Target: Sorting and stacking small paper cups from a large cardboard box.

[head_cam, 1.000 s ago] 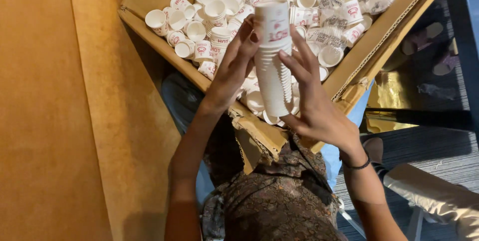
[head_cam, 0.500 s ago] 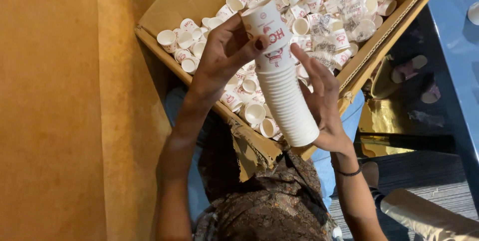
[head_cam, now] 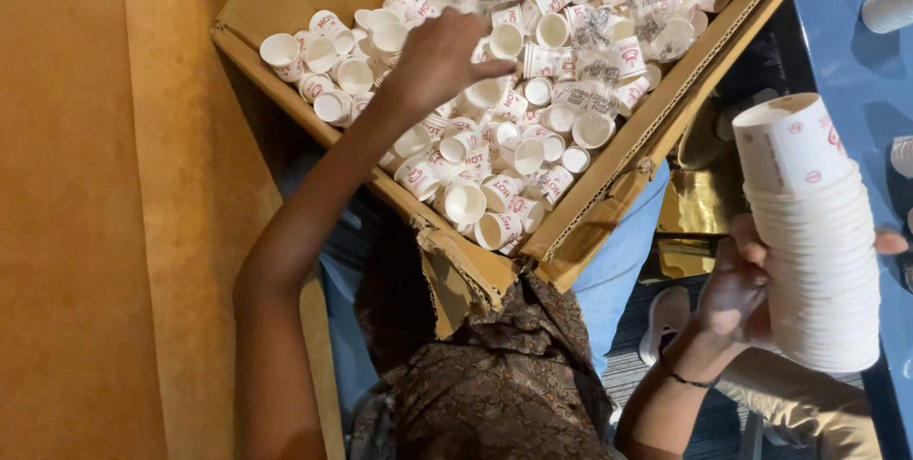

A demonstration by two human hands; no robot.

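Gathering step, by the look of it. Left hand (head_cam: pixel 442 56) down among the loose paper cups (head_cam: pixel 495 151) near the middle of the cardboard box (head_cam: pixel 609 203), fingers curled, seemingly pinching one cup. Right hand (head_cam: pixel 747 284) wrapped around a tall nested stack of cups (head_cam: pixel 818 241), held clear beyond the box's right edge. Likely needed now: lifting the picked cup mouth-up, lining it with the stack's top.

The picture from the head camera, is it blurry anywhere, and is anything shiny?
Head view: mostly sharp under warm, even light; the loose cups in the cardboard box look crisp. The left hand reaching into the box is a little soft. The stack of cups in the right hand is clear. Crinkled clear plastic wrap catches small glints.
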